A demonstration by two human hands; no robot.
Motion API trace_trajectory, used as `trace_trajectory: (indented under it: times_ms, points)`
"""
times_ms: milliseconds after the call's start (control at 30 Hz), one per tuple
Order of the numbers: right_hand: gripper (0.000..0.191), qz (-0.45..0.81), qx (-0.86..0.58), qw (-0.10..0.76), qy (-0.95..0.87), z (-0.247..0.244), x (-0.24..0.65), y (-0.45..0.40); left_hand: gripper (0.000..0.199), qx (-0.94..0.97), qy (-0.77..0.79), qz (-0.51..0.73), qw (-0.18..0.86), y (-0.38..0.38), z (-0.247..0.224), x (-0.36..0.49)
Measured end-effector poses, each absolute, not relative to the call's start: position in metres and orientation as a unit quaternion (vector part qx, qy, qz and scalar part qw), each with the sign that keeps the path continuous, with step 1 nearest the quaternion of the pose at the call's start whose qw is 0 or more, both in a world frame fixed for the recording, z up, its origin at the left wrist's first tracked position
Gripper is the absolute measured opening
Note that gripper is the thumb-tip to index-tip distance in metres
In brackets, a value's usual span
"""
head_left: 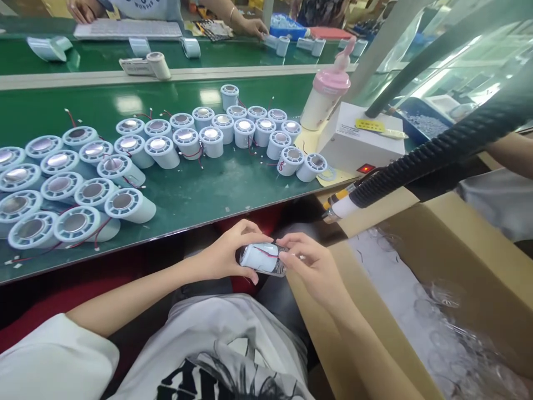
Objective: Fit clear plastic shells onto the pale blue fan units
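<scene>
Above my lap, a light-blue cylindrical housing (pixel 259 256) lies sideways with a clear plastic fan-like piece (pixel 280 266) at its right end. My left hand (pixel 233 253) is wrapped round the housing's left end, thumb below and fingers above. My right hand (pixel 310 261) pinches at the right end, by the clear piece and the red and black wires (pixel 266 251) along the housing's side. Exactly what the right fingertips grip is partly hidden. Several similar blue housings (pixel 160 145) with round metal centres and thin wires stand on the green bench (pixel 200 194) ahead.
At my right a cardboard box (pixel 470 239) holds clear plastic pieces. Above it a black corrugated hose (pixel 420 150) slants down beside a white control box (pixel 360 139) and a pink-topped bottle (pixel 327 89). Across the bench, co-workers' hands (pixel 254 26) are near more parts.
</scene>
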State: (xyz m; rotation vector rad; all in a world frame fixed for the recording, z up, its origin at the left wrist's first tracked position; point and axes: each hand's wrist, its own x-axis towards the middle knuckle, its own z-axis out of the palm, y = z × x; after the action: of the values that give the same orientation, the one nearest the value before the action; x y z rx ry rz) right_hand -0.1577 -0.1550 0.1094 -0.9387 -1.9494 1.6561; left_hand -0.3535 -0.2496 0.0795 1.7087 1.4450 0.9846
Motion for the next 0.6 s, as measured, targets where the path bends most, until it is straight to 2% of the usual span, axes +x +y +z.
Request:
trace_trajectory:
  times_ms: [133,200,267,300,367,433,600]
  points:
    - [0.031,0.645,-0.354,0.225,-0.639,0.105,-0.156,-0.149,0.069,0.599,0.507,0.403,0.47,-0.251,0.081,-0.349]
    - [0.025,0.666,-0.322,0.221,-0.635,0.104,-0.153,-0.147,0.068,0.543,0.496,0.422,0.531,-0.253,0.084,-0.346]
    - [0.012,0.641,-0.266,0.21,-0.689,0.103,-0.149,-0.147,0.066,0.486,0.49,0.441,0.574,-0.255,0.087,-0.344]
    - [0.02,0.605,-0.239,0.204,-0.732,0.102,-0.146,-0.148,0.066,0.46,0.488,0.448,0.591,-0.256,0.088,-0.344]
    - [0.035,0.518,-0.202,0.197,-0.807,0.101,-0.141,-0.15,0.065,0.426,0.483,0.455,0.615,-0.257,0.09,-0.343]
    - [0.035,0.471,-0.191,0.202,-0.837,0.101,-0.137,-0.152,0.066,0.423,0.476,0.451,0.625,-0.258,0.092,-0.344]
    - [0.038,0.541,-0.198,0.189,-0.795,0.102,-0.132,-0.155,0.077,0.468,0.469,0.431,0.613,-0.258,0.098,-0.348]
